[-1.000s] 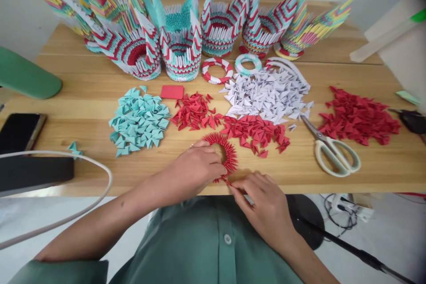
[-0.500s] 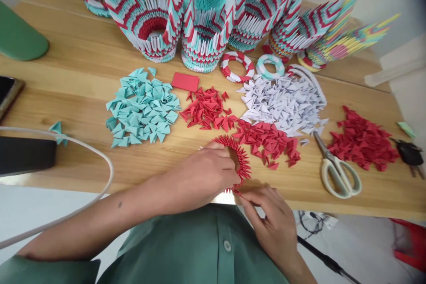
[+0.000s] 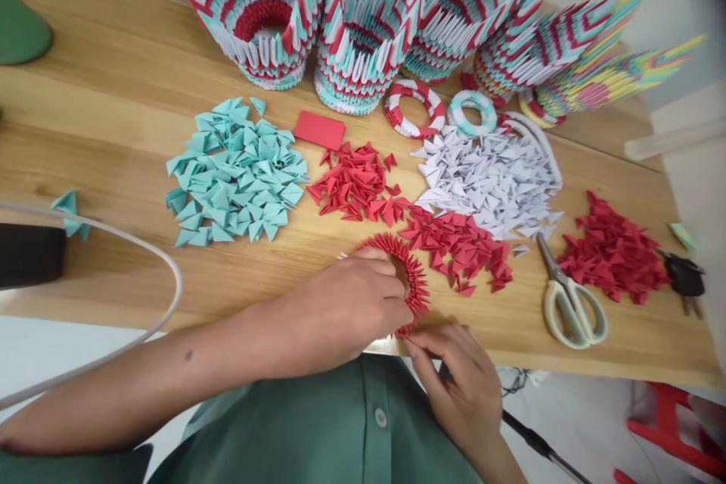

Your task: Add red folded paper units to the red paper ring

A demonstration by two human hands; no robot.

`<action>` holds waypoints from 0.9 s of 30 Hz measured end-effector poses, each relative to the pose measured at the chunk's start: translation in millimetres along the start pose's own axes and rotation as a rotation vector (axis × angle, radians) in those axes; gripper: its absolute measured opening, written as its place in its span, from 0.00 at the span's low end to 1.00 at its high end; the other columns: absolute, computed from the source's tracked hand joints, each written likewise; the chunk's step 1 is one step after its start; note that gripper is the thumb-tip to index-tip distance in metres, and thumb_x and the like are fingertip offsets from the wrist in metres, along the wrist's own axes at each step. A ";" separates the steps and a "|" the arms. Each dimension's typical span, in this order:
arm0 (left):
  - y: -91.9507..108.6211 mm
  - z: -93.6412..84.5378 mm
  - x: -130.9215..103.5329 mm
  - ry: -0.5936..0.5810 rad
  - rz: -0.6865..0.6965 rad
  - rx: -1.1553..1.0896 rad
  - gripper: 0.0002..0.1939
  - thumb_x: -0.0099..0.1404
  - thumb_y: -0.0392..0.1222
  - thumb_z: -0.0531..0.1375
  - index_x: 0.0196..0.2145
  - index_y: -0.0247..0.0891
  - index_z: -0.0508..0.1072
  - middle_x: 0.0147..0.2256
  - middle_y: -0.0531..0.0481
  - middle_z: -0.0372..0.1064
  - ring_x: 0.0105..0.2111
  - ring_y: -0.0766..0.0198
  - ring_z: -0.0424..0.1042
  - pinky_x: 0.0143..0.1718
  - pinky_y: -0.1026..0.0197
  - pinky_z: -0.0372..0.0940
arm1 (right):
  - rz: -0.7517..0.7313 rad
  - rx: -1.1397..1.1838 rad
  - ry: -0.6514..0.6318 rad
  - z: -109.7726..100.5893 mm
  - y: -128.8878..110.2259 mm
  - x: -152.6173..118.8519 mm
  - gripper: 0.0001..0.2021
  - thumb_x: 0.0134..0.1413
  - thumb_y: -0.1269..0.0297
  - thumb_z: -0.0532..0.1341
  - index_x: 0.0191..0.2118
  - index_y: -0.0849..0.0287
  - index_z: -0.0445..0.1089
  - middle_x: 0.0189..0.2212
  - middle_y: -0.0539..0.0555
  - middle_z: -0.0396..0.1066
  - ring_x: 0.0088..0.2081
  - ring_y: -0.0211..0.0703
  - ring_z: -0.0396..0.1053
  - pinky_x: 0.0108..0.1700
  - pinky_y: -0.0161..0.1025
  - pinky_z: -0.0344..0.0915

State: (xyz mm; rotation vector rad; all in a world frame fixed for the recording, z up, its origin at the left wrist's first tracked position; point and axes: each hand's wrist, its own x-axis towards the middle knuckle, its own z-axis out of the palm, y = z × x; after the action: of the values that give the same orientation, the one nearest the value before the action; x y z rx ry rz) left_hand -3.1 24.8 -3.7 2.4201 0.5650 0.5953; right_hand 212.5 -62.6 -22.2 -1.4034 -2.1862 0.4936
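A ring of red folded paper pieces (image 3: 418, 280) lies at the table's front edge, its spiky points facing outward. My left hand (image 3: 360, 302) is closed round the ring's left and lower side, covering that part of it. Beside its lower end, my right hand (image 3: 457, 374) pinches with thumb and forefinger at a small red piece, mostly hidden by the fingertips. Just behind the ring lie loose red pieces (image 3: 462, 246), with another red heap (image 3: 355, 181) farther back. A teal heap (image 3: 238, 174) is to the left, a white heap (image 3: 491, 178) to the back right.
Scissors (image 3: 572, 310) and a red heap (image 3: 615, 249) lie right, near keys (image 3: 685, 276). Paper baskets (image 3: 357, 53) line the back, before them two small rings (image 3: 414, 109) and a red card (image 3: 319, 130). A white cable (image 3: 173, 272) crosses the left side.
The view has shifted slightly, so the baskets sit higher in it. Both hands stay at the ring, with the right fingertips still at its lower end.
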 end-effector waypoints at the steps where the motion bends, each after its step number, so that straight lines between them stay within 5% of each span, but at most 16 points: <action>1: -0.2 0.2 0.1 0.004 0.001 0.002 0.16 0.72 0.32 0.49 0.31 0.34 0.74 0.30 0.48 0.72 0.33 0.60 0.64 0.40 0.55 0.58 | 0.002 0.000 0.003 -0.1 -0.3 0.3 0.05 0.59 0.74 0.62 0.35 0.56 0.70 0.26 0.48 0.71 0.28 0.37 0.66 0.33 0.37 0.59; 27: 0.0 6.6 -1.1 0.033 -0.001 0.061 0.16 0.72 0.32 0.51 0.28 0.35 0.73 0.29 0.48 0.72 0.32 0.60 0.65 0.38 0.57 0.59 | 0.013 -0.063 0.050 6.9 -9.8 5.2 0.07 0.58 0.74 0.63 0.30 0.56 0.67 0.21 0.47 0.66 0.25 0.37 0.62 0.33 0.39 0.55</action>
State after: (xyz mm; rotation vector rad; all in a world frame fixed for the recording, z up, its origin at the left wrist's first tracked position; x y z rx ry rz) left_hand -0.6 21.4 -8.9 2.4715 0.6059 0.6271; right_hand 199.4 -62.1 -21.4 -1.4478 -2.1713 0.3923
